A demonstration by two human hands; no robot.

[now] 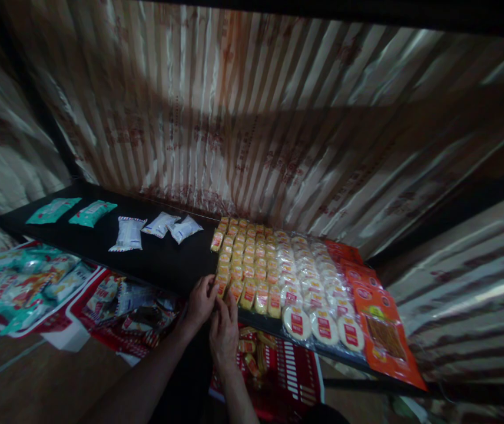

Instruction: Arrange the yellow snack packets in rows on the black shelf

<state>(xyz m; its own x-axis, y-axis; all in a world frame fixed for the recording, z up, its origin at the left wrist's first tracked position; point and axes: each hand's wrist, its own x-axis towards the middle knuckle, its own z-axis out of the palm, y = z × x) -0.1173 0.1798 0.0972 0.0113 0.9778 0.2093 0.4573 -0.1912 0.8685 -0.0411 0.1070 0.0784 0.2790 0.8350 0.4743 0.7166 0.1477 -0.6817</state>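
Both of my hands meet at the front edge of a black shelf. My left hand has its fingers curled round the nearest packet in the rows of small yellow snack packets. My right hand pinches the same front corner, fingers closed on a yellow packet. To the right of the yellow rows lie rows of round white packets with red labels, then orange packets along the shelf's right end.
White packets and green packets lie spread on the shelf's left part. A corrugated metal wall rises behind. Below the shelf, red bags and cartons hold more packets, with a red crate near my arms.
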